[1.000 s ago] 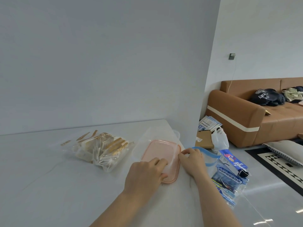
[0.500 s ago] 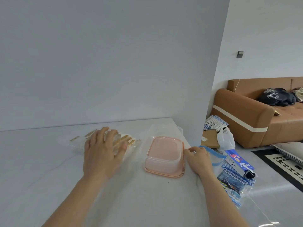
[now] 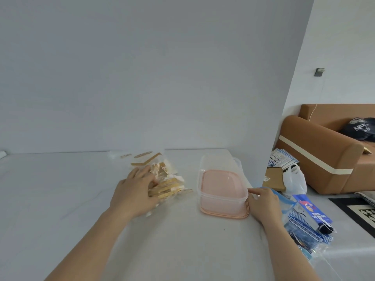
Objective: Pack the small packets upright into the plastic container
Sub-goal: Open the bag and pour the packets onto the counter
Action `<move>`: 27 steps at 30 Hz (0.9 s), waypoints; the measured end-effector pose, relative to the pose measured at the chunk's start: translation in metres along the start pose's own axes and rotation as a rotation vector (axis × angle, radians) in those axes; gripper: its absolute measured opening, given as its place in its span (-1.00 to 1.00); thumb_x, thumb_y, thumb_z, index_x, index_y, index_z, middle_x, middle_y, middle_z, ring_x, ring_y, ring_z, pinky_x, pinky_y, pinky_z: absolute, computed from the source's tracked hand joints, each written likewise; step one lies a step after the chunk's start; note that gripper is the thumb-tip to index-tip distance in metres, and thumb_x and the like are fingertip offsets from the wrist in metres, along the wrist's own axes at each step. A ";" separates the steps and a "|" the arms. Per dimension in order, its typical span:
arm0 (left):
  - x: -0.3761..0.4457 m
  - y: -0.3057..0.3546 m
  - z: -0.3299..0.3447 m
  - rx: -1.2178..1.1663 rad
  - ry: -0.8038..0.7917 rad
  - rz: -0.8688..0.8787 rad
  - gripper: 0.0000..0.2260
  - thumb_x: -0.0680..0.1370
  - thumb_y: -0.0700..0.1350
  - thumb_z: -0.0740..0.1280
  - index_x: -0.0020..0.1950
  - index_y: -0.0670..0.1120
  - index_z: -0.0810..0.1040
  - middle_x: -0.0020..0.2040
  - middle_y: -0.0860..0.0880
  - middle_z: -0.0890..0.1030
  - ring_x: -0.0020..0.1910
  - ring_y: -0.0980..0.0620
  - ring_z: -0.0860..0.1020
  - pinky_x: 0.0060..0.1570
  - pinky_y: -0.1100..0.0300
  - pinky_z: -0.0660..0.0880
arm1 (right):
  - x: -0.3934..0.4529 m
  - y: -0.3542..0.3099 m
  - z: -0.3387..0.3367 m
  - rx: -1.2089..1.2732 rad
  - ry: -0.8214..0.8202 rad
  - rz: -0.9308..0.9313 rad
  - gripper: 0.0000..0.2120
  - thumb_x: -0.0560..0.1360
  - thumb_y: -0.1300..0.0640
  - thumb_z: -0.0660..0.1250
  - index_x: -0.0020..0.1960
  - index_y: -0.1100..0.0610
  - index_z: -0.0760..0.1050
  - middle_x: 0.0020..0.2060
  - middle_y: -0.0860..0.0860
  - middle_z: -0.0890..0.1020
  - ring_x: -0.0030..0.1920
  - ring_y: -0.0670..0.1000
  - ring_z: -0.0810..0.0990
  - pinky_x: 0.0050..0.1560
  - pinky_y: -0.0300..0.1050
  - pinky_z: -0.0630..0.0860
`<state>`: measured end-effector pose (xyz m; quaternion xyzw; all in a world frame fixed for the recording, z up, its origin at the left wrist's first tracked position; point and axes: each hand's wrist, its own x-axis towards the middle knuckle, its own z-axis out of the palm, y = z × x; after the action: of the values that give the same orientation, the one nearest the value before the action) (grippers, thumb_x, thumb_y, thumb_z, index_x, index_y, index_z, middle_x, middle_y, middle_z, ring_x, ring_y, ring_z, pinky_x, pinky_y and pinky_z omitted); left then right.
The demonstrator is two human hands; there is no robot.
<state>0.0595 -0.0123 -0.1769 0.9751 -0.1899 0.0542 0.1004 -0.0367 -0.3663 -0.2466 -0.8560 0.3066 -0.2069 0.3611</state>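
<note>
On my feed the plastic container [image 3: 222,184] is a clear, rounded-square tub with nothing visible inside it, sitting on a pink lid [image 3: 225,213] whose rim shows all round its base. It stands on the white desk [image 3: 60,199] near the right edge, close to the grey wall [image 3: 142,67]. The small packets [image 3: 167,184] are white-and-gold sachets, jumbled inside a crumpled clear bag [image 3: 142,157] just left of the container, lying at all angles; none has been packed.

Compared with half a second ago, the bag of packets has been pulled nearer to me and bunched up, and more of its gold-printed top now stands clear behind my left hand. The container sits as it did.

My left hand [image 3: 135,192] lies over the near-left part of the bag, its fingers [image 3: 149,175] curled down into the plastic and the sachets, gripping the bundle. My right hand [image 3: 264,202] rests at the container's near-right corner, fingers [image 3: 254,191] mostly straight and relaxed, the forefinger tip touching the tub's rim and holding nothing; the rest of that hand lies over the desk edge, with a blue-edged bag [image 3: 284,199] hanging just behind it.

Off the desk to the right I see a brown sofa [image 3: 316,159], a white carrier bag [image 3: 294,179] and blue printed packaging [image 3: 312,216] on the floor.
</note>
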 end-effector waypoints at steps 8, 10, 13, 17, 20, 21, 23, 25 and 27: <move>0.001 -0.003 0.021 -0.114 0.210 -0.112 -0.32 0.45 0.50 0.25 0.42 0.12 0.31 0.41 0.13 0.42 0.27 -0.06 0.53 0.07 -0.01 0.49 | -0.003 -0.003 -0.017 0.145 -0.188 0.081 -0.94 0.42 0.03 0.43 -0.11 -0.05 0.62 0.06 0.07 0.62 0.00 0.06 0.60 -0.09 -0.08 0.47; -0.001 -0.005 0.027 -0.176 0.212 -0.135 -0.14 0.38 0.52 0.30 0.54 0.13 0.17 0.56 0.10 0.24 0.42 -0.10 0.44 0.12 -0.08 0.53 | 0.000 0.002 -0.016 0.146 -0.197 0.063 -0.88 0.50 0.18 0.38 -0.05 -0.03 0.62 -0.01 0.04 0.64 -0.12 -0.01 0.60 -0.20 -0.16 0.44; -0.008 -0.019 0.032 -0.205 0.170 -0.253 0.05 0.31 0.54 0.36 0.64 0.13 0.02 0.67 0.01 0.07 0.55 -0.18 0.28 0.25 -0.18 0.46 | 0.004 0.005 -0.009 0.134 -0.146 0.024 -0.76 0.55 0.19 0.33 0.13 -0.02 0.68 -0.10 -0.02 0.68 -0.26 -0.04 0.58 -0.28 -0.18 0.43; -0.012 -0.064 0.032 -0.481 -0.029 -0.336 0.13 0.15 0.59 0.41 0.61 0.15 0.20 0.46 0.00 0.51 0.37 -0.11 0.52 0.20 -0.05 0.47 | 0.007 0.009 -0.004 0.167 -0.086 0.049 -0.80 0.58 0.11 0.36 0.15 -0.01 0.68 0.04 0.05 0.70 -0.02 0.05 0.62 0.00 -0.08 0.50; -0.020 -0.088 0.021 -0.717 -0.080 -0.253 -0.02 0.13 0.45 0.55 0.50 0.17 0.42 0.28 0.08 0.63 0.26 0.05 0.58 0.16 0.16 0.47 | 0.007 0.010 -0.007 0.201 -0.067 0.088 -0.90 0.55 0.07 0.37 -0.05 -0.02 0.66 0.01 0.01 0.70 0.04 0.04 0.61 0.08 -0.04 0.49; -0.023 -0.094 0.017 -0.783 -0.117 -0.229 -0.13 0.20 0.35 0.62 0.45 0.18 0.44 0.25 0.11 0.64 0.26 0.09 0.58 0.12 0.23 0.46 | 0.006 0.009 -0.008 0.206 -0.084 0.100 -0.90 0.53 0.07 0.37 -0.08 0.00 0.67 -0.03 0.00 0.70 -0.01 0.03 0.60 0.03 -0.05 0.47; -0.030 -0.107 0.010 -0.845 -0.190 -0.214 -0.25 0.30 0.15 0.65 0.43 0.20 0.44 0.23 0.12 0.65 0.28 0.11 0.57 0.13 0.27 0.44 | 0.005 0.010 -0.011 0.196 -0.122 0.114 -0.91 0.52 0.11 0.39 -0.08 0.02 0.67 -0.08 0.00 0.68 -0.08 -0.01 0.58 -0.07 -0.08 0.43; -0.033 -0.118 0.006 -0.832 -0.244 -0.232 -0.28 0.34 0.11 0.66 0.45 0.16 0.47 0.25 0.10 0.66 0.31 0.09 0.57 0.20 0.22 0.46 | 0.004 0.010 -0.013 0.161 -0.127 0.102 -0.90 0.53 0.17 0.39 -0.05 0.02 0.67 -0.09 0.02 0.67 -0.12 -0.03 0.57 -0.09 -0.09 0.42; -0.039 -0.120 -0.005 -0.838 -0.272 -0.260 -0.46 0.37 0.04 0.61 0.33 0.14 0.56 0.21 0.09 0.70 0.26 0.10 0.61 0.11 0.27 0.48 | 0.005 0.012 -0.012 0.124 -0.117 0.087 -0.83 0.55 0.20 0.35 0.03 0.01 0.67 -0.06 0.06 0.69 -0.14 -0.02 0.58 -0.12 -0.09 0.44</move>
<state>0.0690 0.1112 -0.1989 0.8644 -0.0828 -0.1689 0.4663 -0.0442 -0.3825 -0.2474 -0.8287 0.3083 -0.1594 0.4391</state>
